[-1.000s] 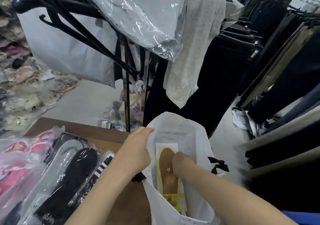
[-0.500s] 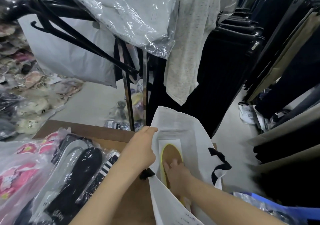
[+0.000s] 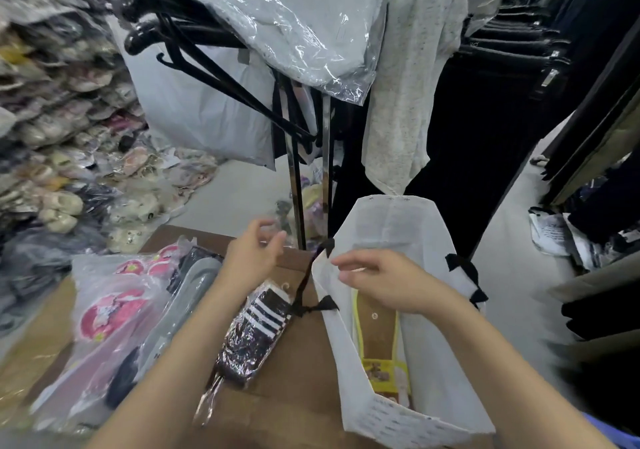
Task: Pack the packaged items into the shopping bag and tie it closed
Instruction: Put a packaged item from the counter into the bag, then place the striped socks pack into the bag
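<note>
A white shopping bag [image 3: 426, 240] with black ribbon handles stands open at the right of a brown cardboard surface [image 3: 287, 393]. Inside it lies a packaged yellow-edged brown insole [image 3: 375, 337]. My right hand [image 3: 388, 284] hovers over the bag's mouth, fingers apart, holding nothing. My left hand [image 3: 254, 256] is raised left of the bag, fingers loosely curled and empty. Below my left hand lies a packaged pair of black socks with white stripes [image 3: 252, 331]. Further left lie a packaged grey and black item [image 3: 180, 310] and a pink packaged item [image 3: 110, 313].
A metal clothes rack pole [image 3: 294, 178] rises just behind the bag, with black hangers and plastic-wrapped grey garments [image 3: 294, 22] overhead. Dark trousers [image 3: 502, 102] hang at the right. Heaps of packaged slippers [image 3: 52, 171] fill the floor at the left.
My right hand has come up out of the bag, leaving the insole inside. My left hand has let go of the bag's rim and moved left. The striped socks package now shows.
</note>
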